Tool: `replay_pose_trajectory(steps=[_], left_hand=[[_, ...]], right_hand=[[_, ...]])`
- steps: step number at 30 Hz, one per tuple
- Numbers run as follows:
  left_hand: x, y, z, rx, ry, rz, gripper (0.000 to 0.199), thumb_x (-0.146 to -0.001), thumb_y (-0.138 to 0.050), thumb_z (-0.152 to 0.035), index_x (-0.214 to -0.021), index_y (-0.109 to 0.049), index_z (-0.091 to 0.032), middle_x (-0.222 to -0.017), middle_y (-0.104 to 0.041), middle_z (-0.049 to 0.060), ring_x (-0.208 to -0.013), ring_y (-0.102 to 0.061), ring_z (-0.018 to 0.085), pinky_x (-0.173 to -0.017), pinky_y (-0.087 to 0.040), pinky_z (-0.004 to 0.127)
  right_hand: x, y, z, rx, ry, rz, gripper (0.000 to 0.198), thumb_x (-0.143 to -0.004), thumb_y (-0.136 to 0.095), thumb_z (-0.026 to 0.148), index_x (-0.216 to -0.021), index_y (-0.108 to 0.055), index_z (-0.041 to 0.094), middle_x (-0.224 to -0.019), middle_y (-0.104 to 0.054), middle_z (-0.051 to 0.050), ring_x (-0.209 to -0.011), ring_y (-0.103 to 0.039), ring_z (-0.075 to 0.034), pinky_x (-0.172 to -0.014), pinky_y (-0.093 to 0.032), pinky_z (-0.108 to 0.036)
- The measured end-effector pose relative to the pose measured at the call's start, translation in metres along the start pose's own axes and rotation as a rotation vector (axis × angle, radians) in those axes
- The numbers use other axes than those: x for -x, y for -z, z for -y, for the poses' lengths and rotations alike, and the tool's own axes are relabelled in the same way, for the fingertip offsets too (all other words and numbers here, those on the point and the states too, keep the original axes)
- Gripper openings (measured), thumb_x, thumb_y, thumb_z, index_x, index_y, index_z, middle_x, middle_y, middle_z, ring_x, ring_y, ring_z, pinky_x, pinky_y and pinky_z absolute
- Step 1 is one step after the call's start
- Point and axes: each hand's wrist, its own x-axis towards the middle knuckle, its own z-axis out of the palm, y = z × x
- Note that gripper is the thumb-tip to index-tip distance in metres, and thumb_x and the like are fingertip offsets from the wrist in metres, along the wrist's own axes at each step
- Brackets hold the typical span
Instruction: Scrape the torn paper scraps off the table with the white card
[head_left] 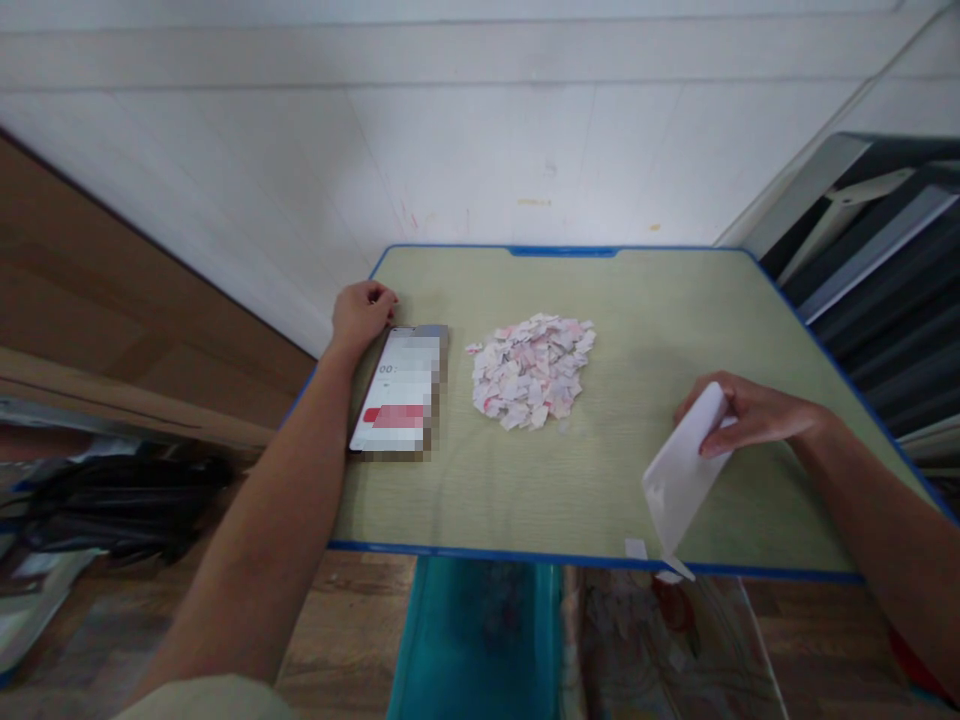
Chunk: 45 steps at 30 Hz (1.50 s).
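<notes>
My left hand [364,315] rests at the table's left edge, its fingers loosely curled with nothing visible in them. Just beside it lies a smartphone [394,390], screen up, showing a timer-like display and a red button; part of the screen is pixelated. My right hand [739,415] pinches a folded piece of white paper [686,475], held tilted near the table's front right edge. A small white scrap [636,548] lies by that edge, and another scrap [669,577] is just under the paper's lower tip. A heap of torn paper bits [532,370], white and pinkish, sits mid-table.
The pale table [465,500] has a blue rim and stands against a white wall [480,150]. Below its front edge are a teal bin [480,650] and a patterned clear bag [675,650] with scraps. A cardboard box [112,270] is left; dark folded furniture [892,260] leans right.
</notes>
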Motion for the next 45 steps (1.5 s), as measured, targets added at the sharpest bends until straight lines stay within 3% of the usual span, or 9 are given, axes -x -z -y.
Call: replay_pose_trajectory(steps=[8,14,17,28,34,39,42,45], left_hand=[[-0.001,-0.001,0.000,0.014,0.007,0.007,0.014,-0.080,-0.052,-0.025,-0.079,-0.063,-0.016,-0.069,-0.061,0.003,-0.060,-0.058,0.015,-0.066,-0.045,0.026],[0.001,0.001,-0.003,0.006,0.011,0.012,0.012,-0.080,-0.052,-0.023,-0.078,-0.062,-0.017,-0.069,-0.061,0.003,-0.060,-0.057,0.016,-0.065,-0.045,0.026],[0.001,0.001,-0.004,0.005,0.026,0.013,0.012,-0.080,-0.052,-0.024,-0.079,-0.063,-0.017,-0.068,-0.060,0.003,-0.060,-0.057,0.016,-0.064,-0.045,0.026],[0.001,0.000,0.000,0.017,0.039,0.025,0.014,-0.080,-0.052,-0.026,-0.082,-0.063,-0.017,-0.072,-0.062,0.003,-0.064,-0.059,0.016,-0.067,-0.046,0.027],[0.004,0.003,-0.007,-0.003,0.066,0.026,0.013,-0.080,-0.052,-0.026,-0.082,-0.063,-0.018,-0.074,-0.064,0.004,-0.067,-0.060,0.018,-0.068,-0.047,0.027],[0.005,0.004,-0.009,-0.015,0.068,0.026,0.014,-0.080,-0.051,-0.025,-0.082,-0.063,-0.017,-0.076,-0.065,0.005,-0.067,-0.060,0.018,-0.068,-0.046,0.027],[0.004,0.003,-0.006,-0.022,0.046,0.024,0.015,-0.081,-0.051,-0.025,-0.083,-0.064,-0.017,-0.076,-0.064,0.005,-0.067,-0.060,0.017,-0.068,-0.045,0.027],[0.003,0.002,-0.004,-0.009,0.032,0.023,0.015,-0.080,-0.052,-0.026,-0.083,-0.064,-0.017,-0.075,-0.064,0.005,-0.066,-0.060,0.017,-0.069,-0.046,0.028]], right_hand=[[-0.004,-0.003,-0.002,0.067,0.019,0.109,0.019,-0.056,-0.086,0.027,-0.064,-0.077,0.012,-0.061,-0.071,-0.003,-0.053,-0.060,-0.012,-0.050,-0.046,-0.019],[-0.013,-0.012,0.002,-0.074,0.048,0.064,0.023,-0.059,-0.086,0.030,-0.069,-0.075,0.012,-0.059,-0.068,0.000,-0.051,-0.056,-0.010,-0.049,-0.044,-0.018],[-0.015,-0.013,0.004,-0.070,0.044,0.108,0.023,-0.060,-0.086,0.029,-0.066,-0.073,0.011,-0.056,-0.065,0.001,-0.049,-0.052,-0.008,-0.046,-0.041,-0.017],[-0.012,-0.010,-0.002,0.016,0.031,0.264,0.024,-0.060,-0.085,0.029,-0.071,-0.077,0.009,-0.061,-0.070,-0.001,-0.052,-0.059,-0.011,-0.049,-0.045,-0.017],[-0.013,-0.018,0.005,-0.168,0.053,-0.110,0.025,-0.057,-0.088,0.030,-0.073,-0.077,0.015,-0.066,-0.075,-0.002,-0.054,-0.063,-0.014,-0.052,-0.050,-0.021],[-0.023,-0.022,0.004,-0.320,0.082,-0.454,0.031,-0.057,-0.091,0.031,-0.084,-0.078,0.020,-0.082,-0.079,-0.003,-0.065,-0.070,-0.017,-0.064,-0.056,-0.028],[-0.026,-0.022,0.002,-0.324,0.079,-0.570,0.034,-0.056,-0.092,0.035,-0.085,-0.079,0.022,-0.086,-0.080,-0.002,-0.068,-0.071,-0.019,-0.065,-0.058,-0.031],[-0.028,-0.024,0.002,-0.269,0.093,-0.589,0.035,-0.057,-0.091,0.037,-0.087,-0.078,0.024,-0.090,-0.080,-0.002,-0.073,-0.073,-0.021,-0.069,-0.059,-0.033]])
